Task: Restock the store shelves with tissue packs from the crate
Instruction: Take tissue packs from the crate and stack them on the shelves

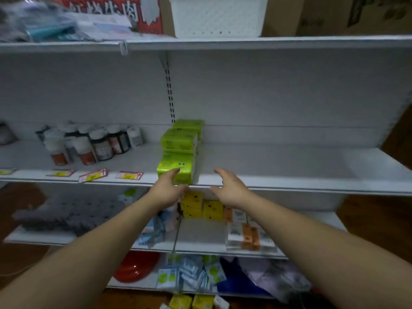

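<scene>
1. Green tissue packs [178,152]: three bright green, plastic-wrapped blocks standing upright in single file, touching, from the near edge of the middle shelf [289,161] to its back wall.
2. Yellow packs [200,205]: stacked far back on the shelf below.
3. Orange-and-white packs [247,235]: just right of the yellow ones and nearer the edge.

Dim, bluish, soft; brightest on the tissue packs [178,141], motion-smeared over the bags [44,25], bowed at the edges.
</scene>
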### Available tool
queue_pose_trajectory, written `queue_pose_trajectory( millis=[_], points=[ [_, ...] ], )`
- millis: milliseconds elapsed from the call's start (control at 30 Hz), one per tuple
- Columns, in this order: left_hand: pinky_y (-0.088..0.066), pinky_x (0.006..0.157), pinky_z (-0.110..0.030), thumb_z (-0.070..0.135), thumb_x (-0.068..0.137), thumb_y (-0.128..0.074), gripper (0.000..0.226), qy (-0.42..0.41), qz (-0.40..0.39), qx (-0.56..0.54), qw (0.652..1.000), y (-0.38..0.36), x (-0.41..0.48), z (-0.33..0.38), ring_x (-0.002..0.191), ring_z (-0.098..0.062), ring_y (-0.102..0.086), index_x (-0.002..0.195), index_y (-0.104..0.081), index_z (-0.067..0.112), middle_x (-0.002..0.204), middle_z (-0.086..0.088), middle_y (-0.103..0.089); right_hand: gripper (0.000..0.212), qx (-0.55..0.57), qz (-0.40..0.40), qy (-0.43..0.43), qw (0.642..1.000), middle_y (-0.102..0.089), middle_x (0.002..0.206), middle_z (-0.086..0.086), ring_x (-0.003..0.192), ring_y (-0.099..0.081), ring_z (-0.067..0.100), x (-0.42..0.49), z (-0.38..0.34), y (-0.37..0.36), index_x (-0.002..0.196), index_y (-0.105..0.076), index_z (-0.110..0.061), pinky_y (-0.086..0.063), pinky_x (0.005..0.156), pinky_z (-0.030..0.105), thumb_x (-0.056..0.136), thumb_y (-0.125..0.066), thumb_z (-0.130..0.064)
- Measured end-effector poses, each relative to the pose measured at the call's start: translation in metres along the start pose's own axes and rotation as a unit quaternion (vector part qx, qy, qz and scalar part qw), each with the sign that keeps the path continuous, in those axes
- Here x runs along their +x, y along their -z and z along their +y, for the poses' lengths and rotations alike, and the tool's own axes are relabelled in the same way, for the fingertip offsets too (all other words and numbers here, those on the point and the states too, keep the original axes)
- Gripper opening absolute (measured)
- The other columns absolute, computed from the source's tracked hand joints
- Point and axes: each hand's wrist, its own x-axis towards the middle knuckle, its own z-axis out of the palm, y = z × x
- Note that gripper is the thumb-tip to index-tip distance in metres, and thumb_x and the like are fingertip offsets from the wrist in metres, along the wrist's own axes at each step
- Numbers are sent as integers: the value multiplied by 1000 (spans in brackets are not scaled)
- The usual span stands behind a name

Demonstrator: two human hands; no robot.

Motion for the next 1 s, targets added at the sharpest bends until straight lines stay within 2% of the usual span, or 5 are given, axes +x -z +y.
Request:
queue_pose_trajectory(
  millis=[200,300,533,833,1000],
  points=[
    [-45,84,-23,26,88,-62,62,-103,-149,30,983,-50,-74,38,106,-23,-59,143,-35,16,140,-7,-45,57,-72,-10,-118,990,-39,147,13,132,-41,26,-129,46,20,142,-36,-11,-33,103,27,93,-56,-30],
    [-35,103,-26,31,88,-62,66,-156,-225,60,960,-88,-108,64,129,-23,-45,144,-32,15,148,-7,-38,58,-78,-13,-189,979,-38,148,9,133,-40,25,-197,77,31,143,-36,-13,-34,102,27,92,-57,-32],
    [-32,103,-23,34,91,-57,64,-252,-334,114,901,-175,-191,134,133,-21,-40,146,-29,18,151,-6,-33,61,-97,15,-318,943,-36,149,13,132,-40,28,-326,154,69,145,-31,-14,-37,101,30,93,-54,-35],
    [-32,105,-27,30,92,-55,61,-256,-406,124,868,-298,-270,229,133,-23,-39,146,-29,19,149,-7,-35,62,-54,7,-410,910,-30,152,7,127,-45,28,-459,272,130,148,-25,-19,-41,89,31,95,-50,-40],
    [-35,109,-37,41,87,-57,69,-241,-440,147,852,-365,-289,252,130,-27,-43,146,-28,22,146,-10,-40,58,-33,16,-442,896,-34,151,8,133,-39,27,-508,326,150,146,-29,-16,-39,105,36,96,-51,-36]
  ],
)
